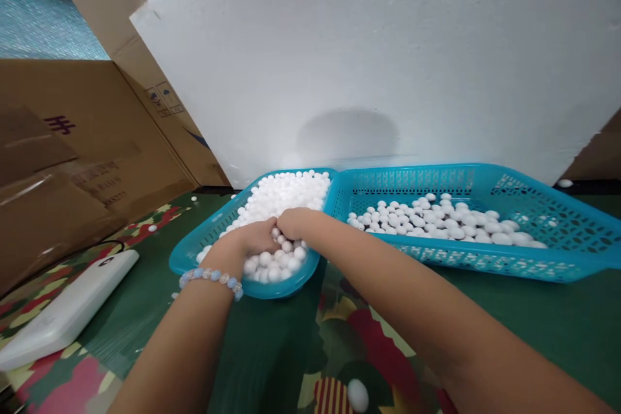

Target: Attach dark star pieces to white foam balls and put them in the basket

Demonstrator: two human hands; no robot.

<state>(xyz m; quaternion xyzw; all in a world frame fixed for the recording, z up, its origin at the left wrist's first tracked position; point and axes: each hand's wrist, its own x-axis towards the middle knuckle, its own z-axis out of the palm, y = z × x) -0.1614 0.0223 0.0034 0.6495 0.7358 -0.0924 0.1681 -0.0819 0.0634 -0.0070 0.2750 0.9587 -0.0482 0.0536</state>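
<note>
Both hands are in the left blue basket (187, 252), among many small white balls (286, 194). My left hand (257, 237), with a beaded bracelet at the wrist, dips into the balls; its fingertips are hidden. Touching or nearly touching it, my right hand (294, 223) bends down into the same balls, and its fingers are mostly hidden too. A few balls show between the two hands. What either hand holds cannot be made out. To the right, a larger blue basket (485, 260) holds white balls (436, 220) spread over its bottom.
A white foam board (363, 65) stands behind the baskets. Cardboard boxes (82, 155) are at the left. A white device (72, 310) with a cable lies on the patterned green cloth (262, 349). One loose white ball (358, 395) is near the front edge, with several at the left.
</note>
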